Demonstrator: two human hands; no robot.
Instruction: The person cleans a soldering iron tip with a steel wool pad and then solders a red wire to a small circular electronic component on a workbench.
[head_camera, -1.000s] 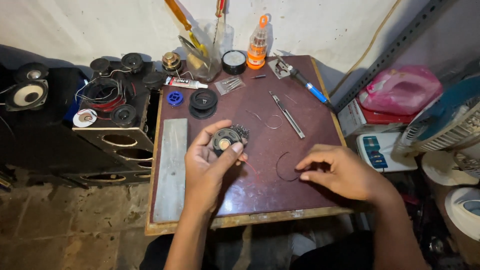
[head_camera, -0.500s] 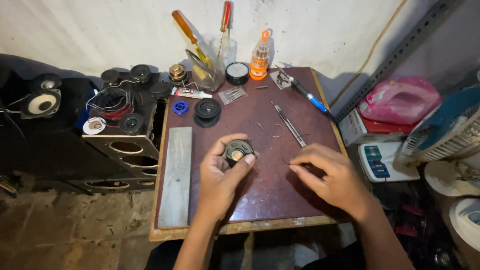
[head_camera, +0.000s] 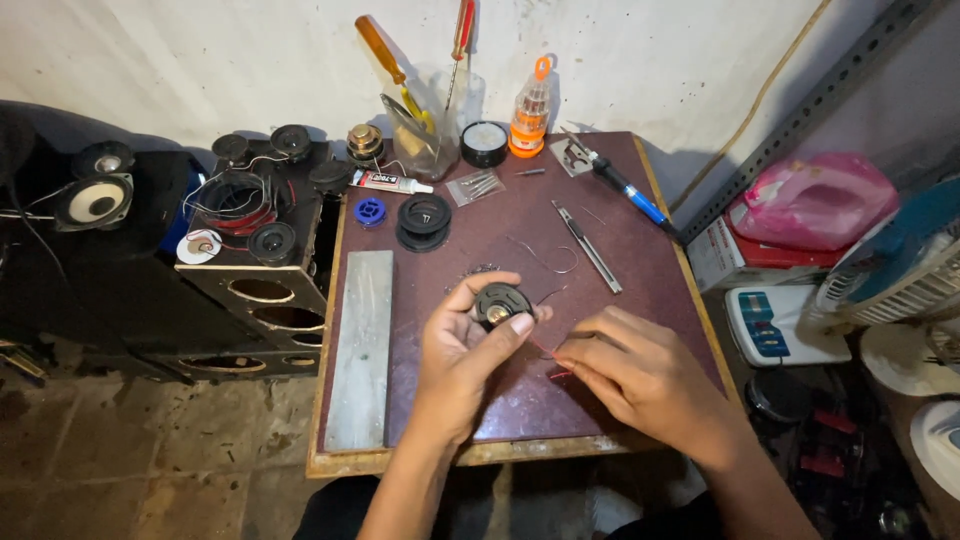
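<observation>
glue tube white, table rear; red-white box right

Dim overhead light, sharp centre, edges warped.

The speaker is small, round and black, with a shiny brass-coloured centre facing up. It sits tilted a little off flat, lifted just above the middle of the desk, pinched at its rim in the left hand. A thin red wire runs from its near right edge down to the right, to the fingertips of the right hand.
</observation>
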